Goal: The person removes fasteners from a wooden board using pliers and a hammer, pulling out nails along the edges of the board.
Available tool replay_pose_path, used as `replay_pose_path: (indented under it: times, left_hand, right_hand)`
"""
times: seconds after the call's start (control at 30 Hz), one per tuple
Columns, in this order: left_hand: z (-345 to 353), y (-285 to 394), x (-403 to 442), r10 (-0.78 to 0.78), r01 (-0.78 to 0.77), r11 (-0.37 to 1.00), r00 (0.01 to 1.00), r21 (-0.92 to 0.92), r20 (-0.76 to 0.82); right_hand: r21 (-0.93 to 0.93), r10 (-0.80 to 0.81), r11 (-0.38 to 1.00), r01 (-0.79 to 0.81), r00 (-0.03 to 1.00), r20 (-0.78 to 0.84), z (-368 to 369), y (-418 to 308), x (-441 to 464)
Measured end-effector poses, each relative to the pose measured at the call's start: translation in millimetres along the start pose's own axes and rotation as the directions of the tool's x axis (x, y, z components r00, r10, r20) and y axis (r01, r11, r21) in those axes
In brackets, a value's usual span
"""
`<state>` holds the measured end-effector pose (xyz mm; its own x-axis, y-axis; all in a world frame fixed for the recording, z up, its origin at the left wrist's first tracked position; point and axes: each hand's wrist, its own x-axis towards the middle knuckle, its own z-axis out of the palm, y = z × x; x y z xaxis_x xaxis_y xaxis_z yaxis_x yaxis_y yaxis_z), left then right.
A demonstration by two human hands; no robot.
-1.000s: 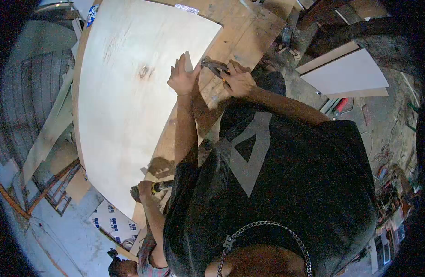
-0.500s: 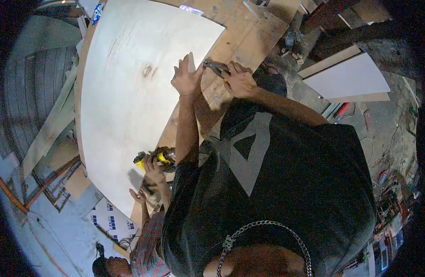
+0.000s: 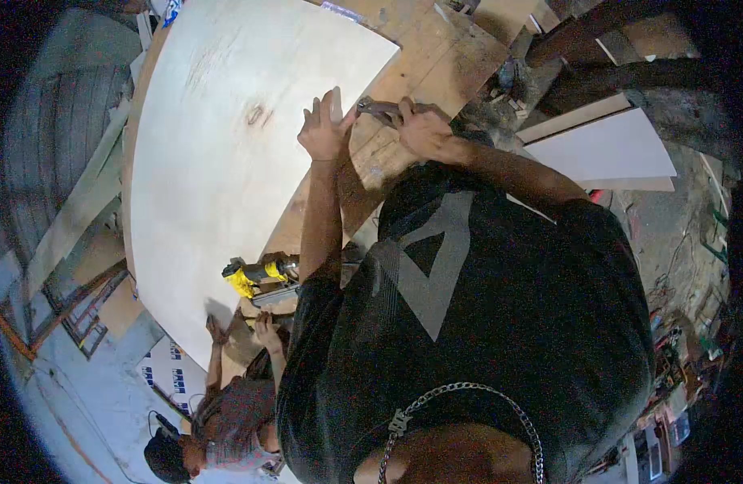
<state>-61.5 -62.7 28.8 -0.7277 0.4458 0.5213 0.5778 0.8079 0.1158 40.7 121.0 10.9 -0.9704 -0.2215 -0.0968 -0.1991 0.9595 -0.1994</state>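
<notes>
My left hand (image 3: 324,135) rests on the large pale wooden panel (image 3: 226,169) close to its right edge, fingers spread and thumb toward the tool. In my right hand (image 3: 426,131) is a pair of pliers (image 3: 381,108), my fingers wrapped round the handles. The jaws sit at the panel's edge beside my left thumb. Whatever they may grip there is too small to make out. Under the panel, a brown wooden worktop (image 3: 424,68) shows along the right side.
A yellow and black power tool (image 3: 258,276) lies by the panel's lower right edge. Below it, a co-worker's hands (image 3: 266,332) are near the panel's edge. White-faced boards (image 3: 605,149) lean at the right. Long wood strips (image 3: 81,214) stand at the left.
The co-worker's hand has come off the yellow tool and moved down, and the co-worker leans lower left. My hands stay at the same edge, the pliers tilted slightly differently.
</notes>
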Motion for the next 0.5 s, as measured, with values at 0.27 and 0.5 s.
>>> replay_pose_path:
  times: [0.27,0.5]
  left_hand:
    - [1,3,2,0.020,-0.020,1.000,1.000,-0.012,0.001]
    - [-2,9,3,0.006,-0.007,1.000,0.998,0.006,0.062]
  right_hand:
    - [0.179,-0.043,0.984,0.019,0.990,0.132,-6,16,5]
    - [0.091,-0.176,0.982,0.168,0.981,0.084,-21,30,10]
